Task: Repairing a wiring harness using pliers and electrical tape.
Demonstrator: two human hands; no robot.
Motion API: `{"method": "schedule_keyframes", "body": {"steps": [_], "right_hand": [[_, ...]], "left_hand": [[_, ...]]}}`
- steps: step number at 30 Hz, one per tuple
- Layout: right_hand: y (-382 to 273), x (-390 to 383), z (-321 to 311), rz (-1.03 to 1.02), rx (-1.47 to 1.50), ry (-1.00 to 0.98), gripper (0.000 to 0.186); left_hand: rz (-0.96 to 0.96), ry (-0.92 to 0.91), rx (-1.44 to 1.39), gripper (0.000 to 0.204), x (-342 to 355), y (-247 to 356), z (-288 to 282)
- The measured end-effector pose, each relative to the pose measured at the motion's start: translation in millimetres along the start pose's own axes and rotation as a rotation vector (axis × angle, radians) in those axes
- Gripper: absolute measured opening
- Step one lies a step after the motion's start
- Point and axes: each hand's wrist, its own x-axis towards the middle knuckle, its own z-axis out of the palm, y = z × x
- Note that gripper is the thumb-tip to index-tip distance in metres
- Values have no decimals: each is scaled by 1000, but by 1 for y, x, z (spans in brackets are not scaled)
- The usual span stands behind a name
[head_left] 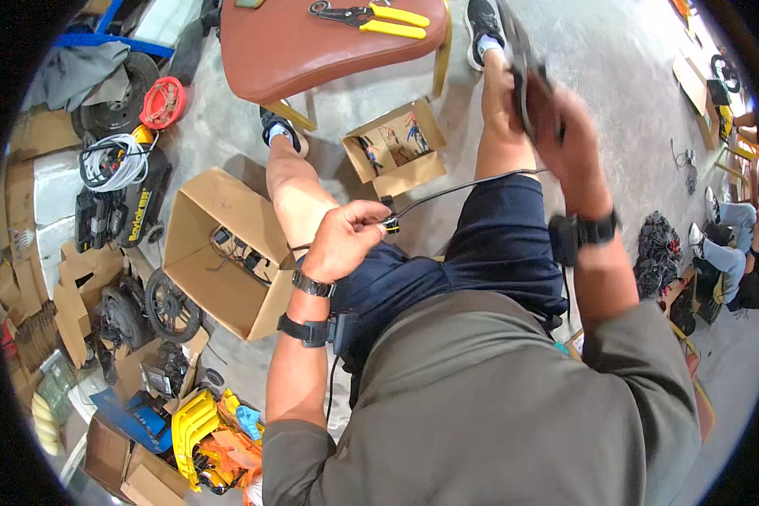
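Observation:
My left hand [346,240] is closed, thumb and fingers pinching the end of a black cable [472,181] where a small dark piece with a bit of yellow shows. From there the cable runs above my lap to my right hand [572,152]. That hand is raised over my right knee and smeared by motion. Its fingers are around a long dark thing [523,72], too blurred to name. Between my legs stands a small open cardboard box [409,173] with coloured wire ends inside. Left of my left knee, a larger cardboard box [198,232] holds dark wired parts.
Ahead, a brown padded stool [304,59] bears yellow-handled wire strippers [388,18]. At left lie wheels [173,304], a black-and-yellow machine [126,198] with coiled white hose, and yellow and orange parts [198,430]. A black cable heap [658,253] and a seated person [734,244] are at right.

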Motion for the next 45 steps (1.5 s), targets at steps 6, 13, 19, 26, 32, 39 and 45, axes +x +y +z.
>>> {"method": "schedule_keyframes", "body": {"steps": [6, 13, 19, 26, 32, 39, 45], "right_hand": [[46, -133, 22, 668, -305, -35, 30], [57, -134, 43, 655, -683, -451, 19], [75, -143, 46, 601, -837, -637, 25], [65, -139, 61, 715, -704, -537, 26], [64, -141, 63, 766, -580, -522, 25], [69, -138, 63, 792, -604, -553, 28], [72, -142, 61, 794, -566, -528, 23]], "left_hand": [[-27, 87, -18, 19, -2, 5, 10], [-21, 77, -15, 17, 2, 6, 12], [-103, 158, -47, 14, 0, 19, 11], [-69, 138, -81, 13, -6, 8, 11], [-26, 103, -72, 15, -8, 7, 12], [-17, 61, -77, 17, -10, 3, 8], [-8, 84, -81, 19, -10, 0, 10]]}}
